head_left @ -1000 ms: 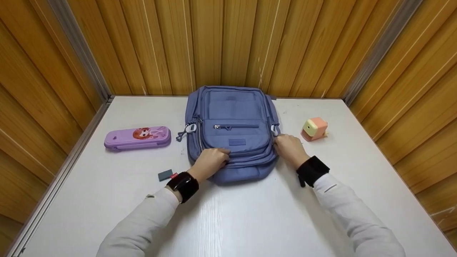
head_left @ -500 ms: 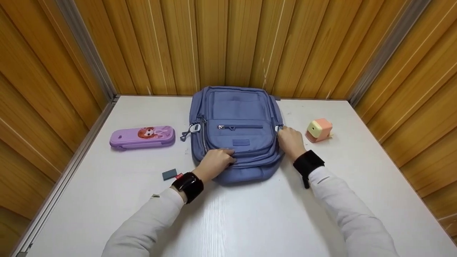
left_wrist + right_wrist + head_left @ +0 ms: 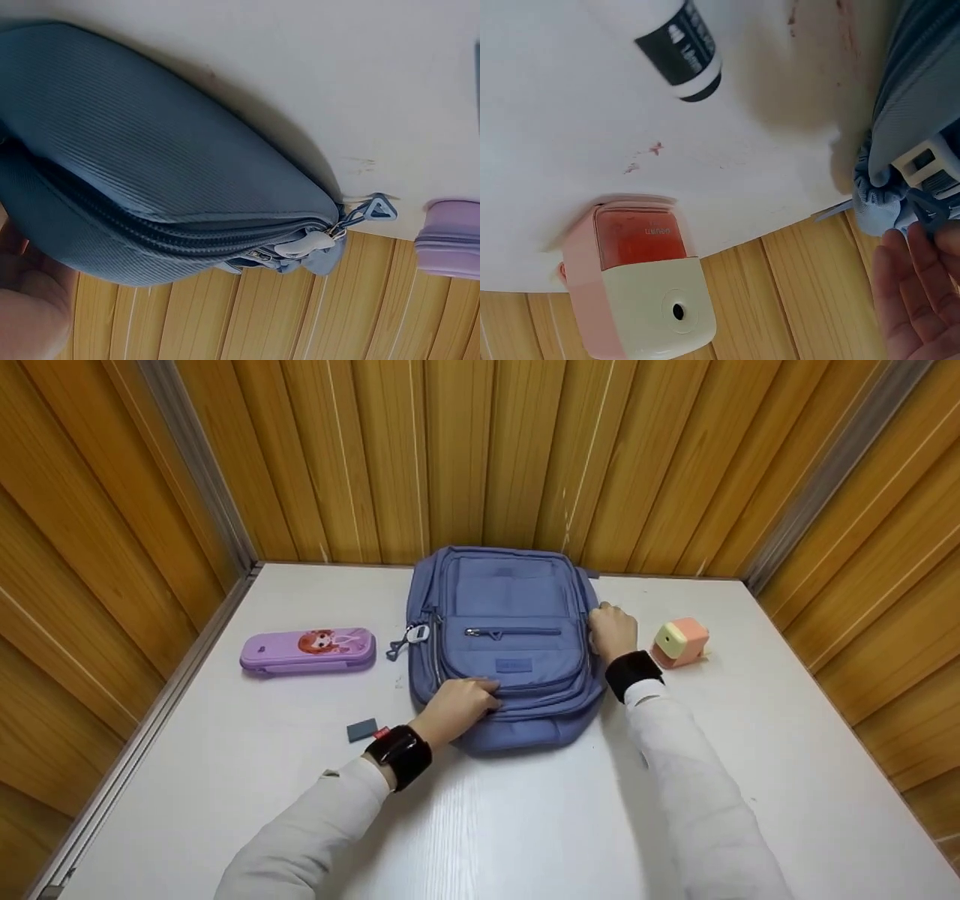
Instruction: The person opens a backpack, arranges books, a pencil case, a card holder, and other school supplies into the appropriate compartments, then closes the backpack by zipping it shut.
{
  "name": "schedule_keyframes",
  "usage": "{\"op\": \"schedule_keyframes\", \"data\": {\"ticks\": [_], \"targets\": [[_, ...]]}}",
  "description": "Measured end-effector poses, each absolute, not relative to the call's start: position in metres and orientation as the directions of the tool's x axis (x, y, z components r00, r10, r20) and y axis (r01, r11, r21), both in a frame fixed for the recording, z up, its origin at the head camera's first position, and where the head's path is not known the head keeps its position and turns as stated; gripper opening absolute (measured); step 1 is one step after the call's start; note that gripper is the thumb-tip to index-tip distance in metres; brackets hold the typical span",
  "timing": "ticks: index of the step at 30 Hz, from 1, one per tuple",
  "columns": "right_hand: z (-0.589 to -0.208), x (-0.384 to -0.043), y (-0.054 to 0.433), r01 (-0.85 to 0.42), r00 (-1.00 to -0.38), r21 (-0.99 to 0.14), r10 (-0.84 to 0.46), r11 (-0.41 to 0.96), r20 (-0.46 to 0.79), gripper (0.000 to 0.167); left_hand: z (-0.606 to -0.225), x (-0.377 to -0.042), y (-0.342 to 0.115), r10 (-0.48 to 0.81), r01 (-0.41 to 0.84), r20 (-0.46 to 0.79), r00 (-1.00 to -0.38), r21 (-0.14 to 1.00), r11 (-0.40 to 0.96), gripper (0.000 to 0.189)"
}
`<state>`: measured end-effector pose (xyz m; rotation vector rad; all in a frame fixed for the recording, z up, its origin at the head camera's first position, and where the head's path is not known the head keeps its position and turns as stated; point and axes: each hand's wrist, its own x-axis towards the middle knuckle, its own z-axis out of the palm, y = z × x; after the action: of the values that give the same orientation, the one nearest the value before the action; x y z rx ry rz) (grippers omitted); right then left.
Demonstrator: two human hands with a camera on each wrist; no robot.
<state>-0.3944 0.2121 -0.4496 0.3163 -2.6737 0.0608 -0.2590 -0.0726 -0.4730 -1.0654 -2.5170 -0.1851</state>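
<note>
A blue backpack point(image 3: 510, 600) lies front up on the white table. My left hand point(image 3: 457, 706) grips its lower front edge, fingers curled at the fabric fold. In the left wrist view, part of that hand point(image 3: 34, 307) shows beside the bag's side zipper point(image 3: 202, 236). My right hand point(image 3: 613, 631) is at the bag's right side, pinching a dark triangular zipper pull point(image 3: 930, 208) near a pale buckle point(image 3: 928, 165). On the bag's left side hangs another triangular pull point(image 3: 396, 648).
A purple pencil case point(image 3: 307, 652) lies left of the bag, a small dark eraser-like block point(image 3: 361, 730) nearer. At right stands a pink and cream pencil sharpener point(image 3: 681, 642). The right wrist view shows a white cylinder with a dark label point(image 3: 679, 45). Wood-patterned walls point(image 3: 525, 450) surround the table.
My right hand has moved up along the backpack's right side, away from me. The left hand keeps its place at the lower front edge. The head view has shifted slightly.
</note>
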Motion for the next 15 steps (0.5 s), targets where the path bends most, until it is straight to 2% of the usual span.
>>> {"op": "schedule_keyframes", "data": {"ticks": [8,15], "targets": [[-0.4462,-0.4033,0.2086,-0.197,-0.897,0.025,-0.191,0.98,0.4,0.02,-0.4703,-0.2603,-0.0726,0.668,0.719,0.388,-0.635,-0.021,0.695,0.019],[-0.4459,-0.4041,0.2106,-0.194,-0.906,-0.02,-0.171,0.981,0.387,0.02,-0.4709,-0.2596,-0.0725,0.655,0.708,0.388,-0.648,-0.009,0.706,0.02]]}}
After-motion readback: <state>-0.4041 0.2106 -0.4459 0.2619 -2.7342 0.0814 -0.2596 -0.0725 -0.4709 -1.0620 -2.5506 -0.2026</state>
